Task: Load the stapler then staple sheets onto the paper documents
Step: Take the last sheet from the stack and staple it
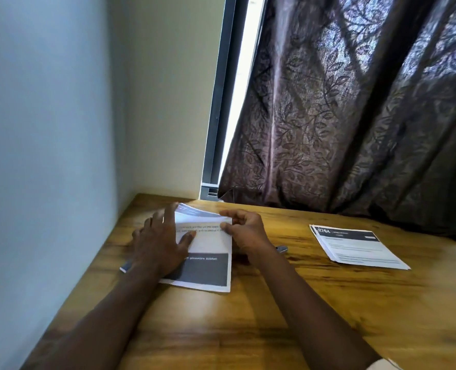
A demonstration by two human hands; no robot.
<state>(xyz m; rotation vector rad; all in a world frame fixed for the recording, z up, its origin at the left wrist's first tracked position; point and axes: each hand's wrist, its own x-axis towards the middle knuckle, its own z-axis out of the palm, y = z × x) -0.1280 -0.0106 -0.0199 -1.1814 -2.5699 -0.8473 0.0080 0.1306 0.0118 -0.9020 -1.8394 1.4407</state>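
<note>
Head camera shows my left hand spread flat, pressing the paper document onto the wooden table. My right hand pinches its raised top-right corner, and a 2nd stack lies well apart on the right.

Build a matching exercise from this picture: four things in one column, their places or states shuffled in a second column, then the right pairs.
Things
1. left hand
2. right hand
3. white printed paper stack with a dark header band
4. dark purple leaf-patterned curtain

Places or states
a. hangs behind the far edge of the brown wooden table
b. pinches the lifted top sheet
c. lies untouched on the table's right side
d. rests flat on the white document with a grey block

Pairs: 1-d, 2-b, 3-c, 4-a
</note>
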